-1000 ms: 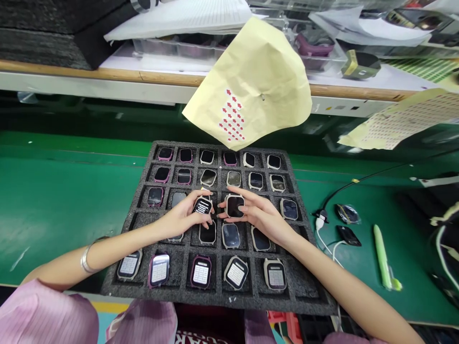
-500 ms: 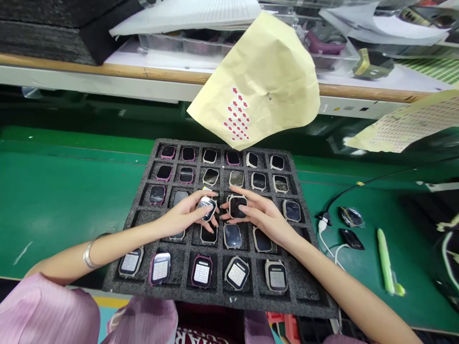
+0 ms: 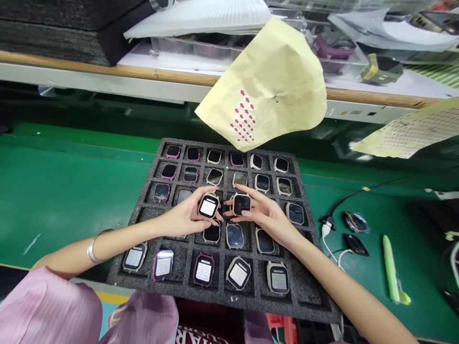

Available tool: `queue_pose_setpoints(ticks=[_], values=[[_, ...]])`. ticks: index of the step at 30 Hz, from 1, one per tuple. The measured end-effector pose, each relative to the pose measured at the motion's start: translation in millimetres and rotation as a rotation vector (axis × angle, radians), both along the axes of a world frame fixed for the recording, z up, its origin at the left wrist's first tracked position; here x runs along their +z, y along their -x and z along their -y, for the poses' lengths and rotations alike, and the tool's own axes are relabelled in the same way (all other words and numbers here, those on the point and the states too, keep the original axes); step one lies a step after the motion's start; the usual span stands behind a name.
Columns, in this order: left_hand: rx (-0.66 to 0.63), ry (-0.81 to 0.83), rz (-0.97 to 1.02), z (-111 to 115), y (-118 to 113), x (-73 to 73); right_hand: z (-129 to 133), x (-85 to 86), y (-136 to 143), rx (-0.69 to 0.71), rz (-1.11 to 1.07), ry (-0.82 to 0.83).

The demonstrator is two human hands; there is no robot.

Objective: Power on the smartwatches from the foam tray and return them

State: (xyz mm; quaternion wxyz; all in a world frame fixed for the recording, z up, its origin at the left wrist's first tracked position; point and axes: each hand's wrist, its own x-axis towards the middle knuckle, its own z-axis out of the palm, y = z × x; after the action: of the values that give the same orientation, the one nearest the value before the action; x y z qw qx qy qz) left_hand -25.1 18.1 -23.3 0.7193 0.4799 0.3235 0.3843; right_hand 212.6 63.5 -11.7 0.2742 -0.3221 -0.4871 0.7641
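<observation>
A dark grey foam tray (image 3: pixel 222 297) holds several square watch faces with purple or silver-beige frames. Above its middle, my left hand (image 3: pixel 190 212) grips a lit watch (image 3: pixel 208 206) whose screen shows a white grid. Just to the right, a dark-screened, light-framed watch (image 3: pixel 241 204) is held by my right hand (image 3: pixel 267 215), its thumb at the screen's lower right edge. The two held watches are apart. In the tray's front row several watches, such as the purple one (image 3: pixel 203 270), show lit white grids. Most of those farther back have dark screens.
A yellow sheet with red arrow stickers (image 3: pixel 287 81) hangs from the shelf edge (image 3: pixel 172 75) behind the tray. On the green table (image 3: pixel 71 186), a white cable, a black device (image 3: pixel 355 244) and a light green tool (image 3: pixel 390 267) lie to the right.
The watch in my left hand now shows a lit white grid, and my left thumb has moved off its screen to below it. My right thumb has shifted towards its watch's lower edge.
</observation>
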Motion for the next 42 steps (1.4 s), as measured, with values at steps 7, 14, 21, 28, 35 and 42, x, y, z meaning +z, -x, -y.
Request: queue_pose_setpoints(ticks=[7,14,21,28,35,42], values=[[0.178,-0.351,-0.805,40.7,74.0,18.6,1.0,2.6,-5.1,-0.016,0.021,-0.012],[0.032,-0.614,-1.296,69.9,114.0,24.2,-0.1,1.7,0.5,-0.020,0.047,0.005],[0.072,-0.728,-1.381,57.7,52.1,22.2,3.3,5.9,2.9,-0.048,0.045,0.028],[0.157,-0.542,-1.249,48.9,30.6,8.4,6.5,3.8,0.1,-0.054,0.054,-0.018],[0.264,-0.232,-0.583,24.7,34.3,27.2,7.4,8.6,2.1,-0.077,0.062,-0.079],[0.308,0.190,-0.131,7.6,23.6,37.8,7.0,9.0,2.4,-0.092,0.065,-0.081]])
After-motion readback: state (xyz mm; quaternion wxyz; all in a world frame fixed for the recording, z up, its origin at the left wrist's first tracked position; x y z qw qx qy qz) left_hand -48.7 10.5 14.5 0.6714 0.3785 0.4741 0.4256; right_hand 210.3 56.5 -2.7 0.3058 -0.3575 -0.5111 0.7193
